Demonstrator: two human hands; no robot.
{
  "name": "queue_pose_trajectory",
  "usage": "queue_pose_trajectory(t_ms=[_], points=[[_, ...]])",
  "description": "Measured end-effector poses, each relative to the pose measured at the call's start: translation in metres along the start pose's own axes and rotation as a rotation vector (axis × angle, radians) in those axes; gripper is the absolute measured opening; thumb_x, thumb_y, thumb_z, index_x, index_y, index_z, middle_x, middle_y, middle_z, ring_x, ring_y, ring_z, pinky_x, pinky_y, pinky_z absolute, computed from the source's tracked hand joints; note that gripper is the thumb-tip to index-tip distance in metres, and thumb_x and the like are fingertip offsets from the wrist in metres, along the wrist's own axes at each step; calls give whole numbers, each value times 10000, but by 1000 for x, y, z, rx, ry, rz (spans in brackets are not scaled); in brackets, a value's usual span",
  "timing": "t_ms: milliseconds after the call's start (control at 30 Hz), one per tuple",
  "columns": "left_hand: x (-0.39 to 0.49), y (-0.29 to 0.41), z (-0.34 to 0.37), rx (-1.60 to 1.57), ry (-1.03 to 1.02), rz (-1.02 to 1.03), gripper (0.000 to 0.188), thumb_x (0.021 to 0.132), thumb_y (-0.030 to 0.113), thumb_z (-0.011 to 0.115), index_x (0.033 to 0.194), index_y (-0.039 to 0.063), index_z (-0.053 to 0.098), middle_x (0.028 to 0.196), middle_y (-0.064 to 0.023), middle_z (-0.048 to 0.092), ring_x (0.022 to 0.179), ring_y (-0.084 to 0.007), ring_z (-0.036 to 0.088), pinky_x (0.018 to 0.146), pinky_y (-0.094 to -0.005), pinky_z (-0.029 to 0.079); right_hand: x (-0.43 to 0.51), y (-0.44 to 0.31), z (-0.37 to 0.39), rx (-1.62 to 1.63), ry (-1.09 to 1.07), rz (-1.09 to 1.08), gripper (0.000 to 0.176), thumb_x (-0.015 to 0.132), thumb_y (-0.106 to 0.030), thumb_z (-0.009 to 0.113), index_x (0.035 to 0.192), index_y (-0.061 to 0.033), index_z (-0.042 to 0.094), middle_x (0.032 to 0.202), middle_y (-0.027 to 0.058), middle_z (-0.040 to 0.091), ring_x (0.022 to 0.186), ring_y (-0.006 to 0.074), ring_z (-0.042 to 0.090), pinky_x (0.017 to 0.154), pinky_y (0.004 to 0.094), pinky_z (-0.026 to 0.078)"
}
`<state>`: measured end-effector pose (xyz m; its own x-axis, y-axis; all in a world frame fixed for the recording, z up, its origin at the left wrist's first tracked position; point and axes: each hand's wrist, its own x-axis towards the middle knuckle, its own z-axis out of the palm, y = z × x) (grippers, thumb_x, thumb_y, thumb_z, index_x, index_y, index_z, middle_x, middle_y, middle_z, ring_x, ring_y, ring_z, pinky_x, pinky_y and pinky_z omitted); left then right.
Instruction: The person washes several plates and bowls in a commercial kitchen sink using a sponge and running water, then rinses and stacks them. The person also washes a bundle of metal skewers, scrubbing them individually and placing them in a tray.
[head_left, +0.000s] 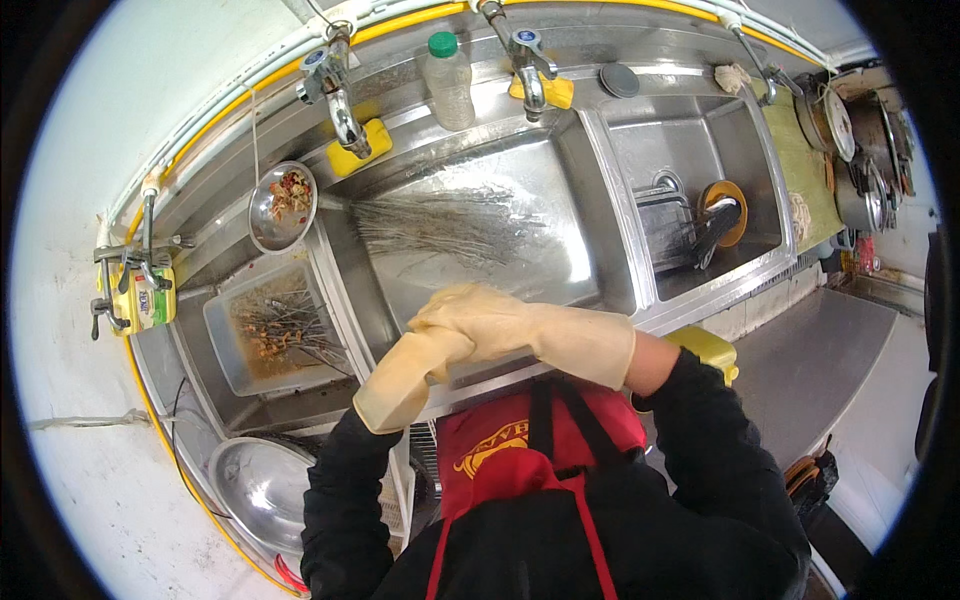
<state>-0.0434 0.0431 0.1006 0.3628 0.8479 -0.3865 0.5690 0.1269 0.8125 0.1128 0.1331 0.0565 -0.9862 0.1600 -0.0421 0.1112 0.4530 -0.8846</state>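
Note:
My left hand (439, 337) and my right hand (484, 315), both in cream rubber gloves, meet over the front edge of the middle steel sink (570, 296). They overlap, so which fingers grip what cannot be made out. Beyond them, thin metal skewers (442, 225) lie in a loose bundle on the sink's floor. In the left sink stands a translucent plastic tub (225, 330) of brownish water, with skewers (300, 322) and orange-brown bits in it. A steel bowl (259, 221) with food scraps rests at the left sink's back edge.
Taps (345, 124) (531, 82), yellow sponges (375, 146) and a green-capped plastic bottle (450, 90) line the back ledge. The right sink (660, 135) holds an orange-brown round dish (739, 202) and black-handled utensils (712, 232). Pots (862, 195) stand far right; a large steel bowl (262, 491) lies lower left.

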Motion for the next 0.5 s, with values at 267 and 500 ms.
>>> queue_pose_trajectory(t_ms=[267,500], points=[[29,-1,13,312,-263,-68,540,1056,374,622,1468,25,626,1538,-217,581,1447,-338,550,1245,-473,380,49,-50,50,-313,-451,549,744,819,-126,811,1525,-101,581,1271,167,758,1150,353,726,1009,479,561],[17,-7,20,183,-265,-196,539,1052,413,605,1412,16,661,1485,-229,622,1408,-333,586,1241,-450,378,54,-61,75,-492,-684,420,693,857,-189,808,1504,-73,590,1380,187,690,1246,340,672,1093,477,510]])
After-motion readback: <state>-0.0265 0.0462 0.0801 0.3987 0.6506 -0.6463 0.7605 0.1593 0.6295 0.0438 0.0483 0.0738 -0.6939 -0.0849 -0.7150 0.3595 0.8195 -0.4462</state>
